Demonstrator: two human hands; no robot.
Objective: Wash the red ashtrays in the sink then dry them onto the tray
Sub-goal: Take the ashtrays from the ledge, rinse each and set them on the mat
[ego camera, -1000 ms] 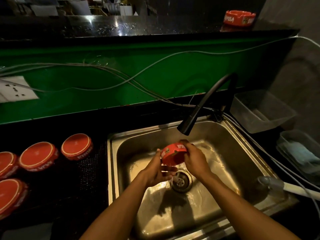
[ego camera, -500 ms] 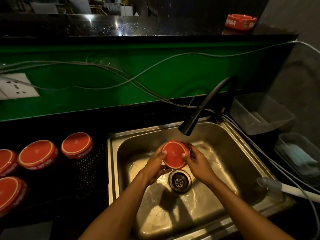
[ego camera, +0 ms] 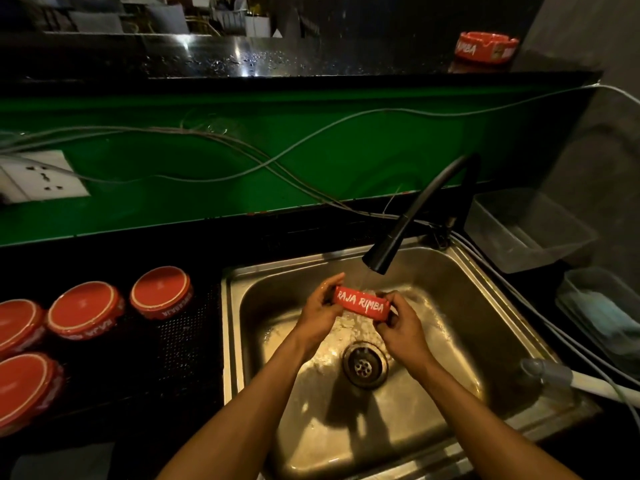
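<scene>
Two hands hold one red ashtray (ego camera: 361,304) over the sink (ego camera: 485,299): the left hand (ego camera: 320,308) pinches its left end, the right hand (ego camera: 403,323) grips its right end, fingers curled. Its lettered side faces the person and its length runs left to right between the hands, under water from the black faucet (ego camera: 415,220). The tray (ego camera: 187,327) lies to the left, nearer the left hand, with four ashtrays (ego camera: 86,310) upside down on it. Another ashtray (ego camera: 486,48) sits on the far counter.

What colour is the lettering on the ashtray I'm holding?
White, on the red ashtray, seen in the head view.
</scene>
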